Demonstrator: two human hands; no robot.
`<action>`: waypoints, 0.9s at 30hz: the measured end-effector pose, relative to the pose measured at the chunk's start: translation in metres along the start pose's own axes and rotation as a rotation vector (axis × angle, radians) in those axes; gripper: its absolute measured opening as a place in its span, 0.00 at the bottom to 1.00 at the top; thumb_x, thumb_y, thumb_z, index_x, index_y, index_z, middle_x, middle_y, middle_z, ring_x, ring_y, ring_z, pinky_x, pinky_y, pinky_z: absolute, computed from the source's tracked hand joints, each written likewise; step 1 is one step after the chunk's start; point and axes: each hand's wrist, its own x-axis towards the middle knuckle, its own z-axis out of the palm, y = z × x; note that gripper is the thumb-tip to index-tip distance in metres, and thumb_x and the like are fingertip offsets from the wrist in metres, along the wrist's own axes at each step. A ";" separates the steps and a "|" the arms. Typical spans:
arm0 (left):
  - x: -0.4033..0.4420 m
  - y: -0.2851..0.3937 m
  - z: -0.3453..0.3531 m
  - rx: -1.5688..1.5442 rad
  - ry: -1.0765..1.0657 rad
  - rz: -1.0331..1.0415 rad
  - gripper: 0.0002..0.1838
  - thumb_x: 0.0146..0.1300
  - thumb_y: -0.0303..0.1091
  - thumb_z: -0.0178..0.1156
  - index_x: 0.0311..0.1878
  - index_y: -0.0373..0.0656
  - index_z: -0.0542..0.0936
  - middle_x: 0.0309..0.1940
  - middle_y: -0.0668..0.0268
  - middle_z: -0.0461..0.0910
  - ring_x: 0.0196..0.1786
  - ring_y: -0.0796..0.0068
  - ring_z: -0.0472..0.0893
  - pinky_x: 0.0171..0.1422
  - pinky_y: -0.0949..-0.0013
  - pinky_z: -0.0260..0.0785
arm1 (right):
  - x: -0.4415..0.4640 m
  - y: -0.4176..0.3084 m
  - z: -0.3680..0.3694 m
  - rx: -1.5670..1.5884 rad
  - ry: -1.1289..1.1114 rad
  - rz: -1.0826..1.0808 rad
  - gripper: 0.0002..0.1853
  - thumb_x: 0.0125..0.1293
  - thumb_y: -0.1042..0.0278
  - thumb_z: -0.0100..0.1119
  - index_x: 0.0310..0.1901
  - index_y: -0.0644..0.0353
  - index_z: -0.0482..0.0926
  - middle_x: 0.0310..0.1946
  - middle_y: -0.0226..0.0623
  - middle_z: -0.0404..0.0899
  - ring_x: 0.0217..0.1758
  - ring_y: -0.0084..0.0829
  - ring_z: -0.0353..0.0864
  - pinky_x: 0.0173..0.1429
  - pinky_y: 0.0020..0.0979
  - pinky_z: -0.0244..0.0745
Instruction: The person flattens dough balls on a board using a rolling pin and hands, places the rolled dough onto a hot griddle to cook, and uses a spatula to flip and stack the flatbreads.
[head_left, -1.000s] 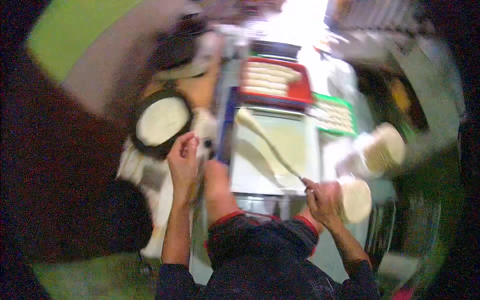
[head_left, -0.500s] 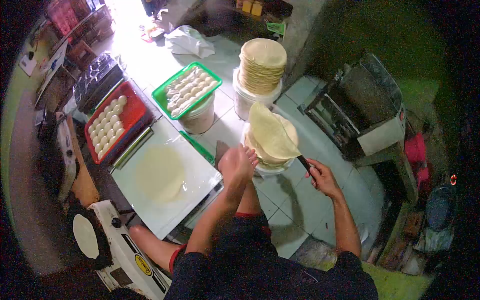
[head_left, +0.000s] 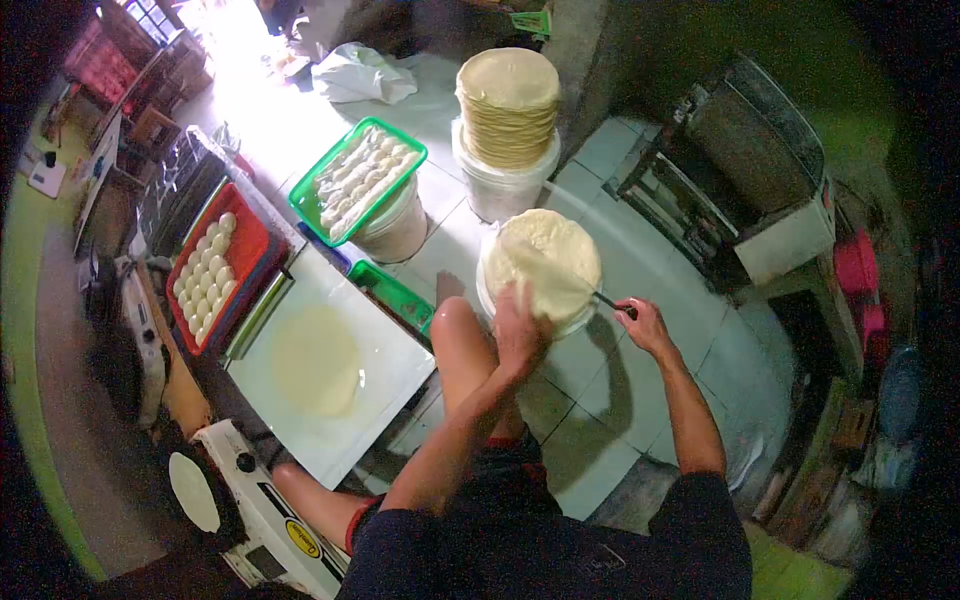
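My right hand (head_left: 643, 325) is closed around the dark handle of a spatula (head_left: 603, 299). Its blurred blade reaches left over a stack of thin round flatbreads (head_left: 562, 236) on a white bucket (head_left: 486, 297). At the stack's near left edge is my left hand (head_left: 522, 335), its fingers smeared by motion; whether they grip a flatbread I cannot make out. A thin, pale dough round (head_left: 315, 360) lies flat on the shiny white board (head_left: 300, 440) to my left. Another flatbread (head_left: 194, 492) rests on the dark griddle of a white stove (head_left: 262, 500).
A taller flatbread stack (head_left: 508, 105) stands on a second bucket (head_left: 490, 190) behind. Dough balls fill a red tray (head_left: 262, 250) and a green tray (head_left: 420, 165), the latter on a bucket. A metal-framed machine (head_left: 740, 160) stands at right.
The flatbread that hung from the raised spatula is now down at the stack. The blade has lowered over it, and my left hand has moved right to the stack's edge.
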 end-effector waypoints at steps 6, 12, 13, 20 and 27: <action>-0.034 -0.019 0.012 0.277 -0.532 0.173 0.43 0.66 0.54 0.60 0.80 0.51 0.57 0.82 0.51 0.45 0.83 0.48 0.50 0.79 0.27 0.39 | -0.006 -0.002 0.028 0.034 0.124 0.077 0.14 0.69 0.62 0.61 0.47 0.64 0.85 0.33 0.48 0.87 0.38 0.41 0.87 0.47 0.39 0.80; -0.017 -0.036 -0.130 -0.125 -0.155 0.139 0.28 0.59 0.35 0.67 0.64 0.42 0.75 0.70 0.47 0.69 0.69 0.43 0.70 0.72 0.49 0.62 | -0.024 -0.051 0.079 -0.030 0.202 -0.025 0.19 0.67 0.63 0.62 0.56 0.62 0.77 0.55 0.49 0.80 0.56 0.42 0.82 0.60 0.43 0.75; -0.026 -0.049 -0.160 -0.075 -0.149 0.014 0.28 0.59 0.34 0.67 0.64 0.41 0.75 0.70 0.46 0.68 0.70 0.42 0.69 0.72 0.49 0.62 | -0.026 -0.056 0.083 -0.131 0.293 -0.136 0.21 0.66 0.63 0.63 0.58 0.62 0.76 0.60 0.49 0.77 0.61 0.43 0.79 0.63 0.45 0.73; -0.178 -0.179 -0.285 0.314 -0.381 -0.164 0.31 0.59 0.37 0.69 0.64 0.35 0.72 0.72 0.42 0.64 0.72 0.36 0.65 0.78 0.43 0.57 | -0.042 -0.101 0.133 -0.456 0.051 -0.467 0.25 0.69 0.57 0.61 0.64 0.60 0.76 0.70 0.44 0.70 0.73 0.40 0.70 0.80 0.65 0.42; -0.148 -0.231 -0.337 0.180 -0.295 -0.429 0.11 0.67 0.33 0.58 0.43 0.37 0.69 0.30 0.44 0.78 0.38 0.34 0.78 0.40 0.44 0.72 | -0.016 -0.204 0.125 -0.037 0.040 -0.549 0.11 0.68 0.70 0.58 0.47 0.64 0.84 0.42 0.48 0.87 0.46 0.48 0.86 0.58 0.49 0.76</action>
